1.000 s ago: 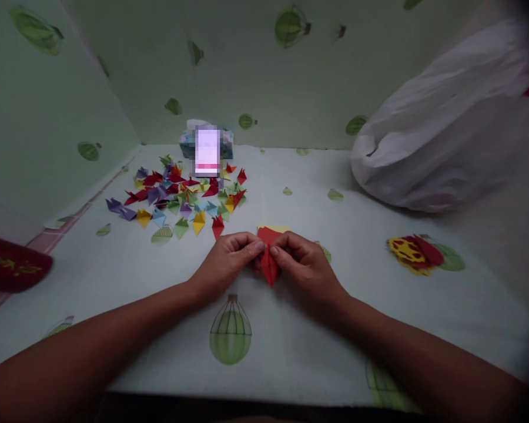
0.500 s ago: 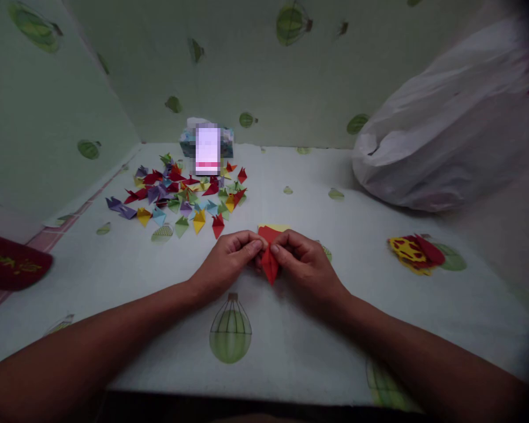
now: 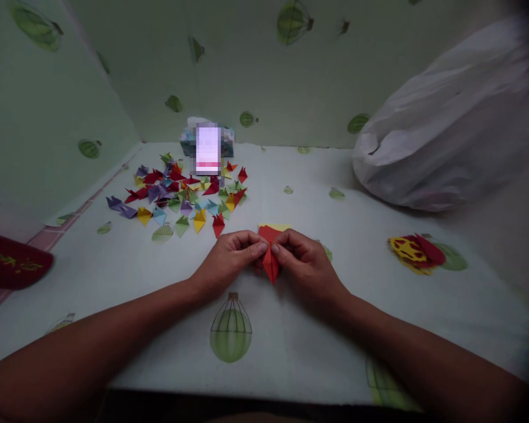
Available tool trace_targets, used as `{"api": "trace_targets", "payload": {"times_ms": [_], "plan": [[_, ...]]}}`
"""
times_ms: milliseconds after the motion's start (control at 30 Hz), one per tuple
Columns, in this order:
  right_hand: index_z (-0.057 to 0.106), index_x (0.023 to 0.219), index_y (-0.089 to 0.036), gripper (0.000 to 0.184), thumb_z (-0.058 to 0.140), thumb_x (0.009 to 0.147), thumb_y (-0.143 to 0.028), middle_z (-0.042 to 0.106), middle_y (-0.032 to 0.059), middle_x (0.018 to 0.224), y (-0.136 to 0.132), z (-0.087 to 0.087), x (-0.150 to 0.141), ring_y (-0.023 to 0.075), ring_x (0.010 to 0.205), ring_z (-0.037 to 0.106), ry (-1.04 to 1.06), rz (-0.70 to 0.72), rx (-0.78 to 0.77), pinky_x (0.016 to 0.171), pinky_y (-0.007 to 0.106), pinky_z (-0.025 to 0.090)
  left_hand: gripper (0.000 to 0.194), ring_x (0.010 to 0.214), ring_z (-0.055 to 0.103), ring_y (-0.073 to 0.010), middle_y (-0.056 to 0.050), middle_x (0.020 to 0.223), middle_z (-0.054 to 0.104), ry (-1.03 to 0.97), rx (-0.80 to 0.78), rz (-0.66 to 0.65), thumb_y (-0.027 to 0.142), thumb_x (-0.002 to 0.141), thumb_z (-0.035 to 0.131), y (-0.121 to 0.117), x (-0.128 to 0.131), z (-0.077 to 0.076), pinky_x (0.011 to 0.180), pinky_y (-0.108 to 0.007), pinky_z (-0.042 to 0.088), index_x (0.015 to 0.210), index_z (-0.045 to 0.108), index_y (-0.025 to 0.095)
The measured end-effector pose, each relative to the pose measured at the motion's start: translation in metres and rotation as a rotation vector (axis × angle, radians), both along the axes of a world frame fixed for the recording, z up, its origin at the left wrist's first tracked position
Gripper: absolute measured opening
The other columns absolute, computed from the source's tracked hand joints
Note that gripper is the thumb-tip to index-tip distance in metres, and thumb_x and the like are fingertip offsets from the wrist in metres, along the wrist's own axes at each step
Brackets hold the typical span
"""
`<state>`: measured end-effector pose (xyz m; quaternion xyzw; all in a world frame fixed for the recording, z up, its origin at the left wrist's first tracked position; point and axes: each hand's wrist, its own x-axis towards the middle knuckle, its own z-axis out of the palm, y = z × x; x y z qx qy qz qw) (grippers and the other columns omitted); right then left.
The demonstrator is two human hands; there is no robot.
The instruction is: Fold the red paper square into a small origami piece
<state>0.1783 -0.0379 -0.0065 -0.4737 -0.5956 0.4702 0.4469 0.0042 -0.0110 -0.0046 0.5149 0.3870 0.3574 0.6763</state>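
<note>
A small folded red paper piece [image 3: 270, 265] is pinched between my left hand [image 3: 229, 258] and my right hand [image 3: 306, 264], its point hanging down toward me. Both hands rest low over the balloon-print table cover [image 3: 291, 341], fingertips meeting at the top of the fold. Just behind the hands lies a small stack of flat paper sheets [image 3: 274, 230], red on yellow. Farther back and to the left is a scattered pile of several folded paper triangles [image 3: 183, 194] in red, purple, yellow, green and blue.
A tissue box [image 3: 207, 144] stands at the back behind the pile. A big white plastic bag [image 3: 449, 123] fills the right rear. A red and yellow paper cluster [image 3: 417, 252] lies at the right. A dark red object [image 3: 9, 267] sits at the left edge.
Hardly anything differs; both hands stay pinched on the red paper piece, with only slight finger shifts at the fold.
</note>
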Motion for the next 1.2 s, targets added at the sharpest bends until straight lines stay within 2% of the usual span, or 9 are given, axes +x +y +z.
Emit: {"api": "trace_targets", "payload": {"times_ms": [200, 367, 833, 1200], "plan": [[0.055, 0.073, -0.019, 0.019, 0.058, 0.089, -0.029, 0.058, -0.0009, 0.068, 0.000, 0.000, 0.000, 0.0120, 0.062, 0.049, -0.058, -0.016, 0.057, 0.059, 0.026, 0.039, 0.023, 0.064, 0.055, -0.0088, 0.002, 0.069, 0.064, 0.013, -0.013, -0.001, 0.037, 0.080, 0.075, 0.000, 0.000, 0.002, 0.064, -0.021, 0.043, 0.078, 0.069, 0.015], [0.056, 0.074, -0.019, 0.018, 0.057, 0.088, -0.029, 0.058, -0.0003, 0.070, -0.001, -0.001, 0.001, 0.0125, 0.063, 0.049, -0.114, -0.024, 0.082, 0.060, 0.026, 0.039, 0.022, 0.065, 0.056, -0.0093, 0.002, 0.071, 0.064, 0.041, -0.012, -0.002, 0.035, 0.078, 0.076, 0.000, 0.000, 0.005, 0.064, -0.022, 0.043, 0.077, 0.068, 0.015], [0.057, 0.074, -0.019, 0.014, 0.055, 0.087, -0.024, 0.059, 0.0002, 0.066, -0.002, -0.005, 0.001, 0.0130, 0.058, 0.050, -0.282, -0.028, 0.165, 0.056, 0.028, 0.037, 0.012, 0.065, 0.055, -0.0100, 0.001, 0.070, 0.063, 0.215, 0.117, 0.007, 0.026, 0.074, 0.066, 0.000, 0.001, 0.017, 0.063, -0.023, 0.043, 0.075, 0.065, 0.014], [0.057, 0.074, -0.019, 0.015, 0.056, 0.088, -0.025, 0.058, -0.0009, 0.066, -0.001, -0.005, 0.001, 0.0124, 0.059, 0.048, -0.238, -0.035, 0.146, 0.056, 0.026, 0.037, 0.015, 0.064, 0.055, -0.0098, 0.002, 0.070, 0.063, 0.184, 0.122, 0.003, 0.029, 0.077, 0.067, 0.000, 0.000, 0.012, 0.063, -0.023, 0.044, 0.076, 0.065, 0.014]]}}
